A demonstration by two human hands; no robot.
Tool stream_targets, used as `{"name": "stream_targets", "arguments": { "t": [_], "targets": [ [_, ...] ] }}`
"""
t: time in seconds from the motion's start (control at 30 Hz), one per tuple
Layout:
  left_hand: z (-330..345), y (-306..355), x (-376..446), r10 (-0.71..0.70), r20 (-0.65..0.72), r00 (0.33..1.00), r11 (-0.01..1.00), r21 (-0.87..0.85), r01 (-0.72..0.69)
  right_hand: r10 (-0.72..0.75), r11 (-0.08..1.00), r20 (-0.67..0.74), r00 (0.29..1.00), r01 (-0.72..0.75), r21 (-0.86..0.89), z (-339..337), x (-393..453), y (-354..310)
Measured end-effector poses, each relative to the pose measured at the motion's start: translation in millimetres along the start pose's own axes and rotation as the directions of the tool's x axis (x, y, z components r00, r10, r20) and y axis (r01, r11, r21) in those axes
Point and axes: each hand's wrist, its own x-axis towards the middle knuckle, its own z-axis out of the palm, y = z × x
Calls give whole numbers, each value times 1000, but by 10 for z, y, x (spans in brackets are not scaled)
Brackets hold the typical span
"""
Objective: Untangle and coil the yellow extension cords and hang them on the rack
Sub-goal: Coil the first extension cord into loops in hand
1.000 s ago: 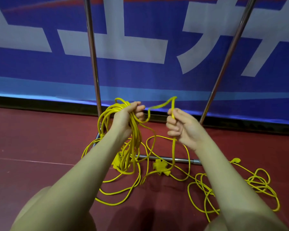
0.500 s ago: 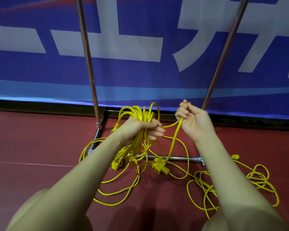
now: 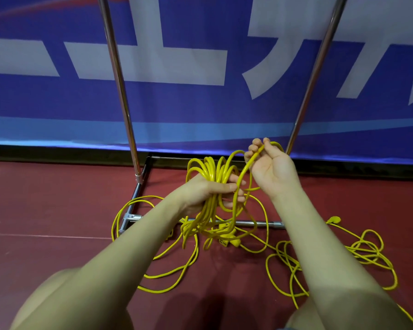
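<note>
Since a second ago your right hand (image 3: 271,166) has swung its pinched strand of thin yellow extension cord (image 3: 244,171) up and over toward the bundled yellow coil (image 3: 212,172) clenched in your left hand (image 3: 212,190). Lay that loop to match the others, feeding slack from the tangle on the red floor (image 3: 45,210) beside the chrome rack (image 3: 119,79).

A large blue banner (image 3: 200,108) fills the back of the view, printed with big pale grey-white characters and crossed low down by a lighter blue band. Its lower edge catches a thin bright line of light. Beneath it runs a black strip (image 3: 57,154) along the base of the wall, meeting a dark red floor (image 3: 45,210). The floor is smooth and matt, with a faint pale line (image 3: 45,235) running across it on the left. Soft shadows lie on the floor towards the bottom of the view, and the lighting is even
</note>
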Motion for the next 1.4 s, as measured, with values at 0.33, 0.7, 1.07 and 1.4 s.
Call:
{"name": "stream_targets", "arguments": {
  "t": [0.33,0.7,1.07,1.4],
  "targets": [
    [-183,276,31,164,-272,948,893,-367,-259,129,817,130,983,-31,-576,-80,-189,138],
    [-474,360,-62,167,-305,938,949,-210,-237,-145,691,227,963,263,-674,9,-232,225],
    [-592,447,-154,134,-206,969,956,-230,-181,-347,771,-9,938,280,-572,-80,-122,193],
    [-654,311,1,199,-395,897,958,-114,-264,-254,872,131,958,286,-397,-67,-204,68]
  ]
}}
